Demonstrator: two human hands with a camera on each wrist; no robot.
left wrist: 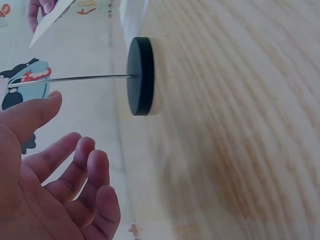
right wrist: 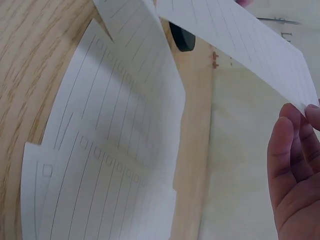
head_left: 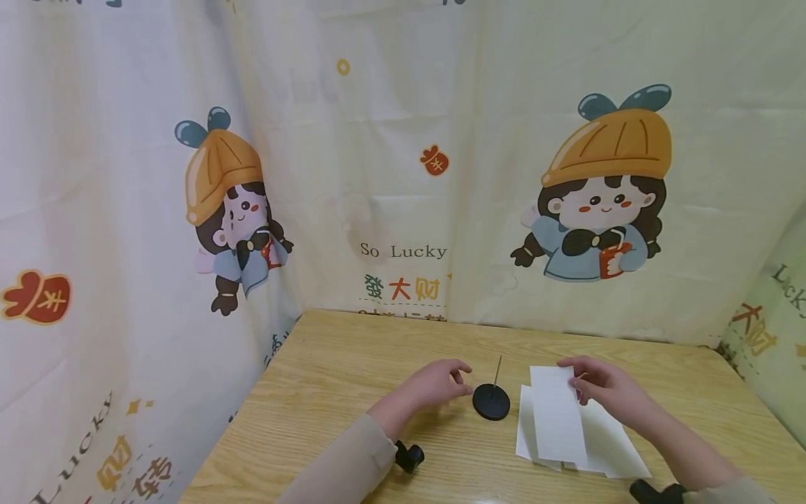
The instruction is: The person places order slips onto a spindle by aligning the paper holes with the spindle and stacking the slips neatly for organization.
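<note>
I see 1 sheet pinched in the right hand, raised above the pile; a slack pinch could drop it. The left hand, loosely curved around nothing, hangs beside the spike stand; careless reaching could prick it. Wooden table below, printed curtain behind.

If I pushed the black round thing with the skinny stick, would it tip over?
Probably not easily: its black base is wide and lies flat on the table. It might slide instead, since nothing visible fastens it down. The rod looks thin and shiny, like metal, so it could feel stiff.
</note>
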